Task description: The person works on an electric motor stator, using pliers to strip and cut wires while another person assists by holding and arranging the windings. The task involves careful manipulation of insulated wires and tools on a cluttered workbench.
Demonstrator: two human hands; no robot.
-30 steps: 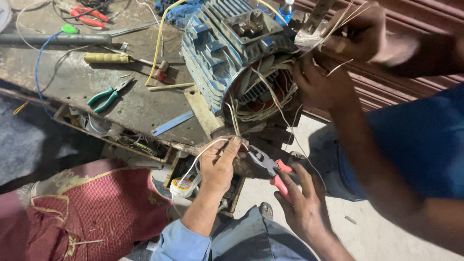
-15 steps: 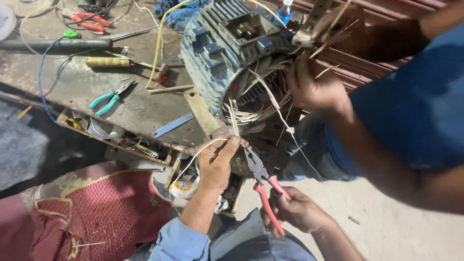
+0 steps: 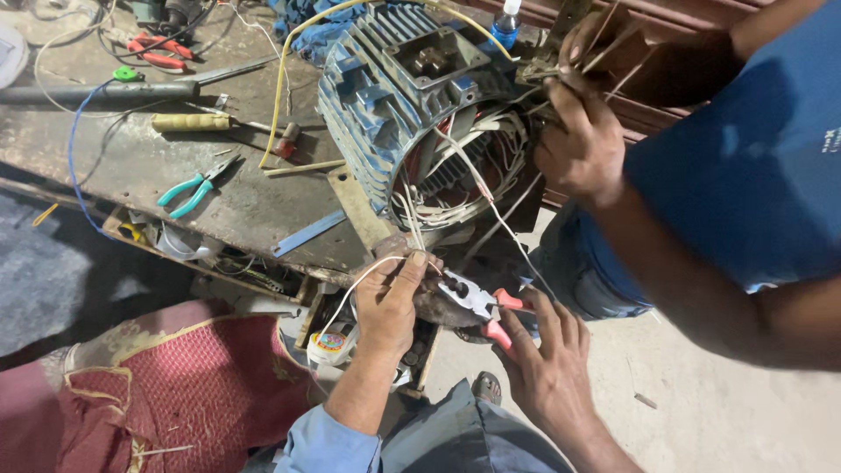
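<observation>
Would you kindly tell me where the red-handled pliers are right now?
In the head view, the red-handled pliers sit low and centre, between the left hand and right hand, just below the blue motor housing.
</observation>
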